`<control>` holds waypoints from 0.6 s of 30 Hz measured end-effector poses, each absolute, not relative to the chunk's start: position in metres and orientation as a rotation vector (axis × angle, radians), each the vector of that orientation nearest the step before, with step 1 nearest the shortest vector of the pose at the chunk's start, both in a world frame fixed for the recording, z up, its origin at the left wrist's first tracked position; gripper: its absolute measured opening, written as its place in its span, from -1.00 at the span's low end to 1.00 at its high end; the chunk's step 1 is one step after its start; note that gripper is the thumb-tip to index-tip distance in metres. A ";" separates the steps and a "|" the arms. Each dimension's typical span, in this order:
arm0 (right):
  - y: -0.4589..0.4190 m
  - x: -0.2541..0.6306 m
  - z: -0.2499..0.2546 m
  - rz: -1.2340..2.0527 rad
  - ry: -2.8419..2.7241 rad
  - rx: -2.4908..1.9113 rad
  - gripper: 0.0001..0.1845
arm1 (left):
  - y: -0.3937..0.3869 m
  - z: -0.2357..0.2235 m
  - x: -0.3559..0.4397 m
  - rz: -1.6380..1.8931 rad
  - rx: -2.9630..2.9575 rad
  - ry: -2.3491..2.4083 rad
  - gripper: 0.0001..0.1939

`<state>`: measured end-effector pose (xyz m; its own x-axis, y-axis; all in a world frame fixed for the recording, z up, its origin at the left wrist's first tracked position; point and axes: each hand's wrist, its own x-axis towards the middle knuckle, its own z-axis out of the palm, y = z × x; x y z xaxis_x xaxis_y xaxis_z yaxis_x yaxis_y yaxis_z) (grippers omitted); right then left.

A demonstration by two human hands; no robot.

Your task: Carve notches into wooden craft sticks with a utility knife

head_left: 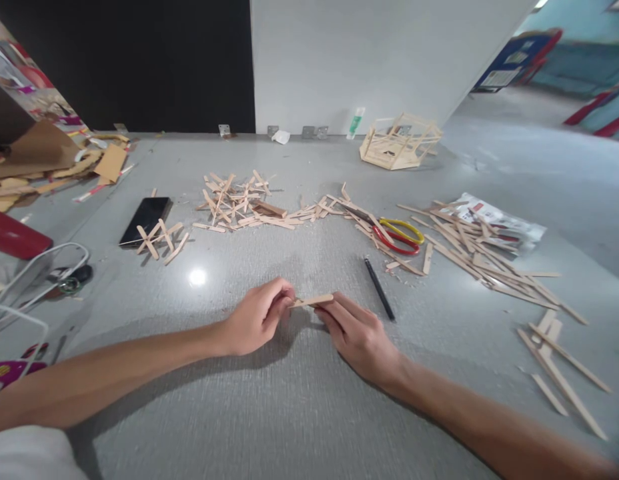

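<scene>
Stick (315,301), pale wood, thin, flat, narrow, rounded tip

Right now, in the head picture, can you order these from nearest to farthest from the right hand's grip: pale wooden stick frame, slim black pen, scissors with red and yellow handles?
1. Slim black pen: just ahead and right of the right hand's grip.
2. Red-and-yellow-handled scissors: beyond the pen.
3. Pale wooden stick frame: far back, past the scissors.

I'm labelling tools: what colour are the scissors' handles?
A red handle and a yellow handle, best in the head view.
</scene>
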<state>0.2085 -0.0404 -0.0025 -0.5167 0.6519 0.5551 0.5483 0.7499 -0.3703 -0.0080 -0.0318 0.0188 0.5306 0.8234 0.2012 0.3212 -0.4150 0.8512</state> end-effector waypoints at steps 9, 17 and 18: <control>-0.040 0.209 0.000 0.253 -2.214 -0.944 -0.78 | -0.032 0.019 -0.007 0.864 1.889 1.007 -0.79; -0.040 0.211 -0.005 0.284 -2.251 -0.918 -0.78 | -0.031 0.021 -0.006 0.794 1.809 0.993 -0.79; -0.040 0.211 -0.005 0.291 -2.251 -0.910 -0.79 | -0.031 0.021 -0.006 0.779 1.806 0.989 -0.79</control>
